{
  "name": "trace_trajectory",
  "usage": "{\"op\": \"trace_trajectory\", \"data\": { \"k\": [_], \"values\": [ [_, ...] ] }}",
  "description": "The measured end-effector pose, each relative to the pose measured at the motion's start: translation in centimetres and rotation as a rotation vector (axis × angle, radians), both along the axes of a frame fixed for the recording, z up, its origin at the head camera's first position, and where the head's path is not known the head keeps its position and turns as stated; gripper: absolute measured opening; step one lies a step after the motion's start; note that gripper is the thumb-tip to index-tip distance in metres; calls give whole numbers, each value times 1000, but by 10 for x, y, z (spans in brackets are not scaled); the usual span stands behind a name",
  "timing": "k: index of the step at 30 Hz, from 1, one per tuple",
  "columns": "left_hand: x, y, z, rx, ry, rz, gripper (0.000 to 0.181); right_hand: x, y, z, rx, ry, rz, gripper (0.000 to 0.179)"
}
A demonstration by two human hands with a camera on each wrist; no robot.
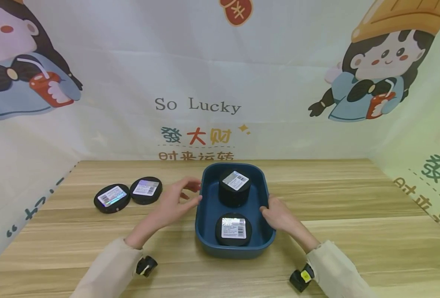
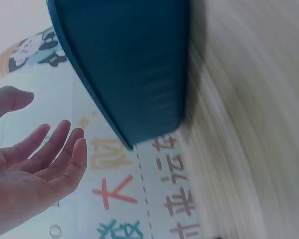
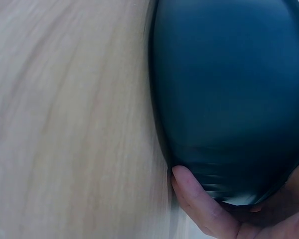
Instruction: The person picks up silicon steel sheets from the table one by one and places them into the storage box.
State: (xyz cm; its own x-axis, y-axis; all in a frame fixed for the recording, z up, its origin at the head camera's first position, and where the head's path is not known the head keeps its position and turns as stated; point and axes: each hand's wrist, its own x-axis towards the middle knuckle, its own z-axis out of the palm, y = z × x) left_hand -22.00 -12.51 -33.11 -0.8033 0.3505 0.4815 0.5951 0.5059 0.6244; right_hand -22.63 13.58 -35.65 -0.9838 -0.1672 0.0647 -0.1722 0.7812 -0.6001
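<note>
A dark blue rectangular bin (image 1: 207, 215) with rounded corners stands on the wooden table. Inside it, at the far end, is a tall black round stack (image 1: 235, 192) with a white label on top; a single flat black disc (image 1: 234, 238) with a label lies at the near end. My right hand (image 1: 278, 213) grips the bin's right rim, thumb over the inside; the right wrist view shows its fingers (image 3: 204, 204) against the outer wall. Beside the left rim is my left hand (image 1: 175, 203), fingers loosely bent, and the left wrist view shows it (image 2: 40, 174) apart from the bin.
Two labelled flat black discs, a left one (image 1: 111, 198) and a right one (image 1: 146, 190), lie side by side on the table (image 1: 324, 186) left of the bin. A printed white cloth (image 1: 279, 91) hangs behind the table and along both sides.
</note>
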Motion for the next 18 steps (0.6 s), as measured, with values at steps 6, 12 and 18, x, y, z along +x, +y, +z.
{"op": "trace_trajectory", "data": {
  "k": [6,12,18],
  "values": [
    [-1,-24,-3,-43,7,95,26,-1,0,0,6,1,-2,24],
    [1,-48,-5,-69,10,179,28,0,0,0,1,-4,-3,24],
    [1,-76,-9,-126,-13,268,31,0,0,0,8,-7,-3,25]
  ]
}}
